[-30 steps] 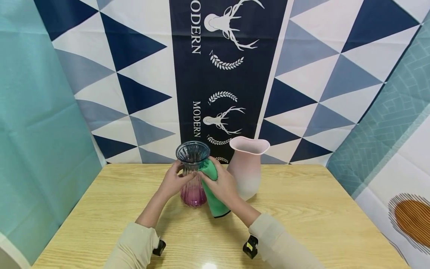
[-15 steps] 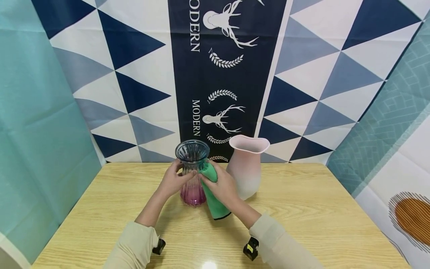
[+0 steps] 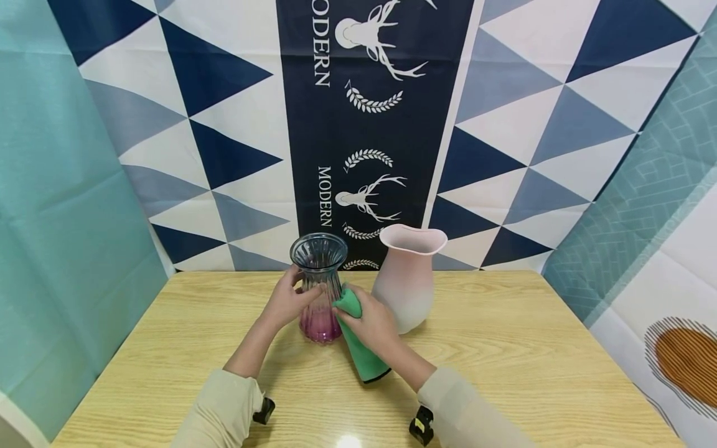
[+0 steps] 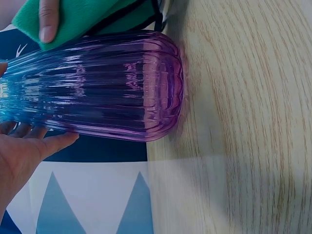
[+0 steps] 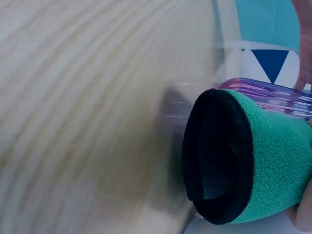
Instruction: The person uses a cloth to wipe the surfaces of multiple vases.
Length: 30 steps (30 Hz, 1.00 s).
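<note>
two vases stand upright near the center of the head frame, at the back of the bench [image 3: 493, 354]. the glass vase [image 3: 322, 311], blue at the rim and pink at the base, is just left of center; the left hand [image 3: 289, 301] grips its side, thumb across the front and fingers curled round the far side. the right hand [image 3: 370, 320] grips a green cloth [image 3: 361, 348], its fingers bent round the upper end, while the dark-edged lower end hangs toward the lower middle of the frame. the cloth seems to touch the glass, though the contact is partly hidden. right of center, behind the right hand, is the pale pink vase [image 3: 410, 283]. a patterned sheet [image 3: 235, 137] fills the upper frame.
</note>
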Each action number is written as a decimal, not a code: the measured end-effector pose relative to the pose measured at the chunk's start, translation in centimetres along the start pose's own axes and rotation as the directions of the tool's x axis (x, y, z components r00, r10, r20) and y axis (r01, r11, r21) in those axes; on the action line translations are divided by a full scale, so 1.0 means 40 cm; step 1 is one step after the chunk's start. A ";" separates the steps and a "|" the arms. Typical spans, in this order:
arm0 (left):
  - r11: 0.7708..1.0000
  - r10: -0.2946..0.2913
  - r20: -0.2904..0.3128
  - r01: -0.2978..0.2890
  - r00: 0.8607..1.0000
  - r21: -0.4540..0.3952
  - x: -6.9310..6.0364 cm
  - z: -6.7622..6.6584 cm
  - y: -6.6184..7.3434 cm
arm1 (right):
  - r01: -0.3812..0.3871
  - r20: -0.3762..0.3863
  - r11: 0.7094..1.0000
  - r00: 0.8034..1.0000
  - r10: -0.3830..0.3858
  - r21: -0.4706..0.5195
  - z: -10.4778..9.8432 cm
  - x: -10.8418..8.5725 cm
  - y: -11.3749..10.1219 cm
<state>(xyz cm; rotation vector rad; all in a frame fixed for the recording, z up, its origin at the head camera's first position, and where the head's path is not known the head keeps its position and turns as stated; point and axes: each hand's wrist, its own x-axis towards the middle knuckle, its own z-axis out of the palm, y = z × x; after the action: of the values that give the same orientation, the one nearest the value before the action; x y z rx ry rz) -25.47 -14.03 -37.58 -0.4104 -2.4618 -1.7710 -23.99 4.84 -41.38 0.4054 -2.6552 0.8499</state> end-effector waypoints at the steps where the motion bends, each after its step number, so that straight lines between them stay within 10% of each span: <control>1: 1.000 0.006 -0.004 -0.006 1.000 0.002 0.001 0.002 -0.006 | -0.001 0.009 1.000 1.000 0.001 -0.008 0.003 -0.004 0.003; 21: 0.999 0.031 -0.069 -0.032 0.997 -0.005 0.017 0.016 -0.043 | 0.002 0.158 0.983 0.987 0.028 -0.183 0.037 -0.036 0.036; 30: 0.999 0.031 -0.073 -0.030 0.997 0.018 0.017 0.014 -0.040 | 0.037 0.092 0.992 0.995 -0.026 -0.123 0.025 -0.042 0.045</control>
<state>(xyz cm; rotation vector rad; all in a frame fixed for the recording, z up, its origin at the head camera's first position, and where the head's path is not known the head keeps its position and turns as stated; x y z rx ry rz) -26.50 -13.85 -39.10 -0.3734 -2.4061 -1.7204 -23.35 5.94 -43.73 0.4629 -2.7588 0.6673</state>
